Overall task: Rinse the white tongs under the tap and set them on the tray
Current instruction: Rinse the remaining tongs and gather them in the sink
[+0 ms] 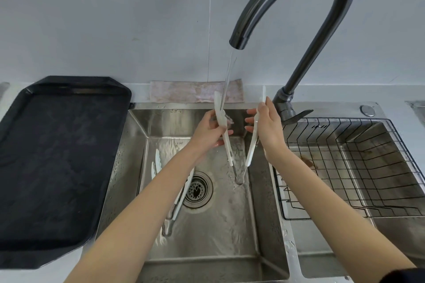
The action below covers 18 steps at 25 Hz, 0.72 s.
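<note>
White tongs are held spread in a V over the left sink basin, hinge end down. My left hand grips the left arm and my right hand grips the right arm. Water runs from the dark tap onto the left arm's tip near my left hand. A black tray lies on the counter to the left of the sink, with nothing on it.
A second pair of white tongs lies in the left basin near the drain, partly under my left forearm. A wire rack sits in the right basin. A folded cloth rests behind the sink.
</note>
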Tool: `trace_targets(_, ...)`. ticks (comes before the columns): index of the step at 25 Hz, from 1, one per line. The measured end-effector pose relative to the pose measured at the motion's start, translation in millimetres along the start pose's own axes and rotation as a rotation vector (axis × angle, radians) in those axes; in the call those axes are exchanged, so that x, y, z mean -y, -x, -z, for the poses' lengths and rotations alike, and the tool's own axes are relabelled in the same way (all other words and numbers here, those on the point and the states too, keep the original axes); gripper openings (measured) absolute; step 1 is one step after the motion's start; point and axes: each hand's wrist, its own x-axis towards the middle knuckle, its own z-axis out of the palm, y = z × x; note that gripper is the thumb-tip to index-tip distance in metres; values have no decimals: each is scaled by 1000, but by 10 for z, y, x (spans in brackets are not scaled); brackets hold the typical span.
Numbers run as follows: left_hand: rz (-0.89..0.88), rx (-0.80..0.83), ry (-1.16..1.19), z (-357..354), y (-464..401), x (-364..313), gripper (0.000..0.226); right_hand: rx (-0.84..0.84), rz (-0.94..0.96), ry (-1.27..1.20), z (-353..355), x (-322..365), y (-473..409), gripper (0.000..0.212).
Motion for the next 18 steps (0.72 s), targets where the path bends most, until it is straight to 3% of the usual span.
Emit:
trace_targets(8, 20, -42, -55, 459, 302, 354, 64, 197, -226, 77, -219, -342, 164, 49)
trace_targets(18, 192, -174, -231, 1188, 463, 1016, 68, 415, -538, 124, -884, -854, 489, 32)
